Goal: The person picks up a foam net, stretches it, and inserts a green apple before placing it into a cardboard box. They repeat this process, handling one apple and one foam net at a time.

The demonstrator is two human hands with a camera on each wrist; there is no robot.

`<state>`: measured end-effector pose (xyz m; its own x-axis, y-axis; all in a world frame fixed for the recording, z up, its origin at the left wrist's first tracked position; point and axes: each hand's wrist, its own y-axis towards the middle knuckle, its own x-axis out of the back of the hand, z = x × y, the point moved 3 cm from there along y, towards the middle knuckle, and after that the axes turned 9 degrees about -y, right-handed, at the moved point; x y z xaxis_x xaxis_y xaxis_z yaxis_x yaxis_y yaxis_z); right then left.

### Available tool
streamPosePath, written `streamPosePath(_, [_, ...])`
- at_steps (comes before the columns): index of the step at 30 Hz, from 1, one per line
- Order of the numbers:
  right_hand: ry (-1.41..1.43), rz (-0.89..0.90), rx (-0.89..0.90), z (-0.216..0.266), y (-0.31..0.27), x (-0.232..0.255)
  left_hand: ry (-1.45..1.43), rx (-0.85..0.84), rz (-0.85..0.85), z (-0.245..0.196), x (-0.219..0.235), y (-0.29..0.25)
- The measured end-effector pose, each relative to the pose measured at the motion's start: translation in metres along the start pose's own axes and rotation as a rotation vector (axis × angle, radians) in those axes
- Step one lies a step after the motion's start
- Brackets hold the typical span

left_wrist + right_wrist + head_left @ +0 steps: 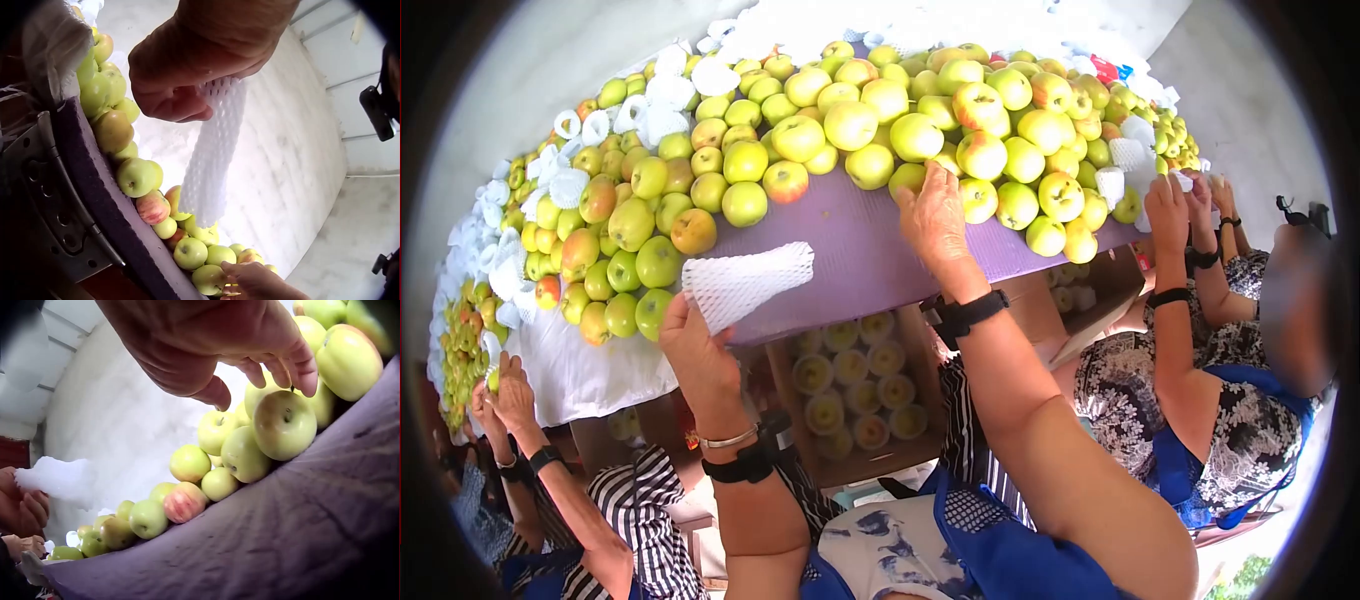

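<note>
A white foam fruit net (750, 285) is gripped at one end by my left hand (697, 360); it hangs over the purple tabletop (840, 250) with its free end pointing right. In the left wrist view the foam net (214, 156) looks flattened, with the fingers curled round its top. My right hand (936, 222) reaches to the front edge of the apple heap, beside a green apple (907, 178). From the right wrist, the spread fingers (305, 370) overlap the top of a yellow-green apple (285, 428), thumb apart from them.
A long heap of green and blushed apples (850, 125) covers the table's back. Loose foam nets (668, 92) lie among the apples at left. Below the table edge, an open carton (785, 375) holds netted apples. Other people's hands (510, 400) work at left, and another person's hand (1168, 212) at right.
</note>
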<state>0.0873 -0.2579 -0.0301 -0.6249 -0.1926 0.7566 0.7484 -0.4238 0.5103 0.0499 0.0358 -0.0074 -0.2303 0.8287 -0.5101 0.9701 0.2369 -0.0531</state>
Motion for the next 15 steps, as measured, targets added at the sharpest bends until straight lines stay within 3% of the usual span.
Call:
streamPosePath(2, [-0.026, 0.073, -0.078, 0.0008, 0.0019, 0.0000, 0.026, 0.004, 0.021, 0.0015, 0.0018, 0.0007])
streamPosePath(8, [-0.069, 0.100, -0.066, 0.0017, 0.0017, -0.0009, 0.018, 0.021, 0.025, 0.0060, 0.0001, 0.0017])
streamPosePath(11, [-0.032, 0.225, -0.141, 0.0053, 0.0028, 0.0015, 0.009, 0.029, 0.036, 0.0089, 0.0007, 0.0014])
streamPosePath(15, [0.065, 0.203, -0.132, 0.0022, 0.0030, -0.0002, -0.004, 0.041, 0.017, 0.0071, -0.0005, 0.0007])
